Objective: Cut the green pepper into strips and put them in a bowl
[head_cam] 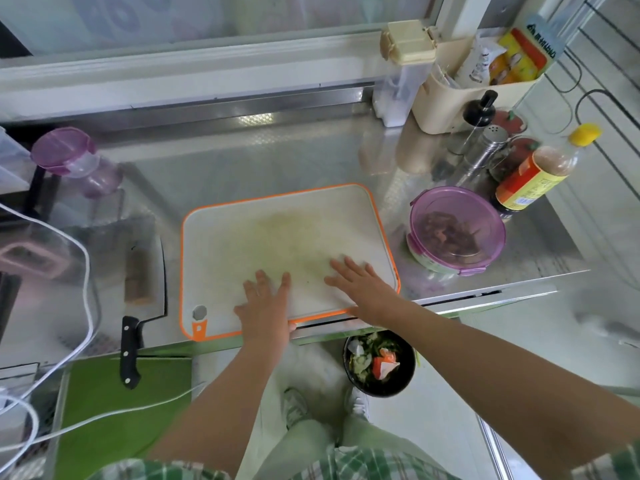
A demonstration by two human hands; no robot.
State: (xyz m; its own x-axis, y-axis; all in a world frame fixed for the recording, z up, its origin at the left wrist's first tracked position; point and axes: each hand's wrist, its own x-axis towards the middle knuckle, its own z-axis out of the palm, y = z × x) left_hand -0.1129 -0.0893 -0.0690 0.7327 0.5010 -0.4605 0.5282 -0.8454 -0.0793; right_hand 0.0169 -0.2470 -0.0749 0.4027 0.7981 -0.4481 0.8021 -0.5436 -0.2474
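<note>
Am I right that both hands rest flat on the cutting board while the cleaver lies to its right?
No: in the head view the cleaver lies left of the cutting board, not right. The left hand and right hand do rest flat on it.

Counts: two hands, left hand (265,303) and right hand (363,289); one cutting board (277,230); one cleaver (145,278); two purple-lidded containers, tub (456,230) and jar (74,161); one black bowl (381,389); one yellow-capped bottle (540,171).

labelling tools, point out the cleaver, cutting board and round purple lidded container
cleaver (145,268): head view, flat of blade
cutting board (277,230): head view, bare middle
round purple-lidded container (457,230): head view, lid centre
</note>
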